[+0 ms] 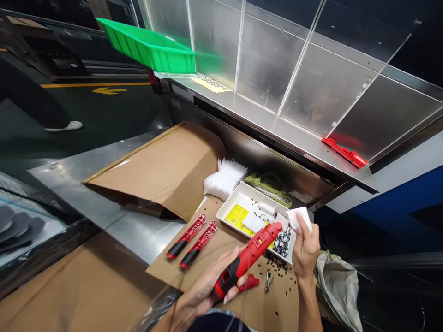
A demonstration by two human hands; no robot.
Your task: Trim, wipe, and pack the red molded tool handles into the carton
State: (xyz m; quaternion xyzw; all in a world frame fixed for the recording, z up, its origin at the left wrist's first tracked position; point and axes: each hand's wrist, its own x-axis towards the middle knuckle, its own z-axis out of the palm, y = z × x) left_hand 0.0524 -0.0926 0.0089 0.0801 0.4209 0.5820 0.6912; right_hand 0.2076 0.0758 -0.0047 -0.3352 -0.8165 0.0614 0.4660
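My left hand (pixel 207 286) is closed around a red and black tool body (pixel 247 258), held tilted over the cardboard sheet (pixel 221 244). My right hand (pixel 306 249) pinches a small white piece (pixel 300 216) just right of the tool's upper end. Beside them lies a white tray (pixel 235 203) with a yellow label, white pieces and a pile of small black screws (pixel 283 242). More black screws (pixel 277 269) and a metal bit (pixel 266 281) lie loose on the cardboard by my right wrist. A small red part (pixel 251 282) sits under the tool.
Two red and black half-shells (pixel 192 237) lie on the cardboard to the left. A folded brown carton (pixel 166 170) and a stack of white pieces (pixel 223 177) sit behind. A red part (pixel 344 153) rests on the metal shelf; a green bin (pixel 148 46) stands far left. A person's shoe (pixel 67 126) is on the floor.
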